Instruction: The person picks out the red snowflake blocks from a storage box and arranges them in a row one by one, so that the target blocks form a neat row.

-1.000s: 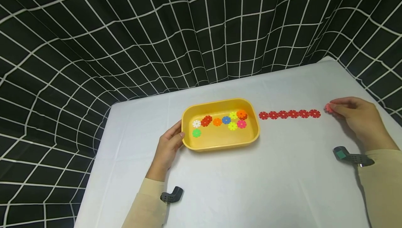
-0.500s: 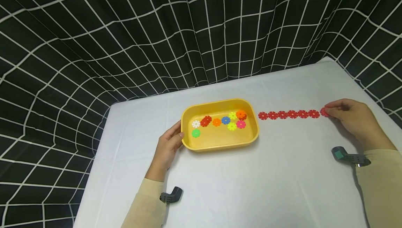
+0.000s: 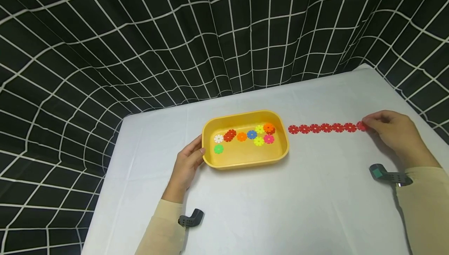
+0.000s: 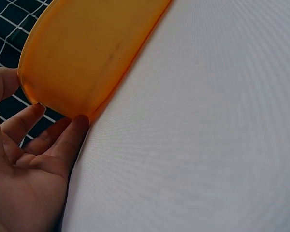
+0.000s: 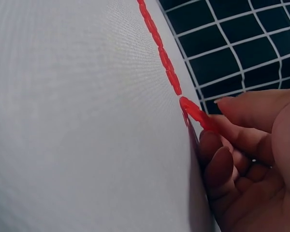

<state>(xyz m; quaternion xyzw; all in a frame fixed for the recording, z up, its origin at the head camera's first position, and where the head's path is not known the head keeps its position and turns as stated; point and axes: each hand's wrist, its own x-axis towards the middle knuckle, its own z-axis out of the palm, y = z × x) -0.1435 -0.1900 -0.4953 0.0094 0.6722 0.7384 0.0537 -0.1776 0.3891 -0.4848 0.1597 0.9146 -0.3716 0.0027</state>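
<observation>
My left hand (image 3: 186, 165) grips the left end of a yellow plastic tray (image 3: 245, 163). In the left wrist view its thumb lies at the rim and the other fingertips touch the end wall (image 4: 63, 92). Far to the right, my right hand (image 3: 398, 132) pinches a red notched plastic disc (image 3: 361, 126) at the right end of a row of red notched discs (image 3: 326, 128). Seen from the right wrist, the held disc (image 5: 197, 113) tilts up from the cloth, with its lower edge close to the row (image 5: 166, 63). My fingers hide part of this disc.
Inside the tray are several loose notched discs, among them a white disc (image 3: 218, 139), a green disc (image 3: 218, 149), a blue disc (image 3: 251, 134) and a pink disc (image 3: 269, 139). A white cloth (image 3: 280, 208) covers the table. A black gridded curtain (image 3: 217, 32) hangs behind it.
My right hand has moved a little left with the red disc, bringing it from a gap away to the row's right end. My left hand has stayed on the tray.
</observation>
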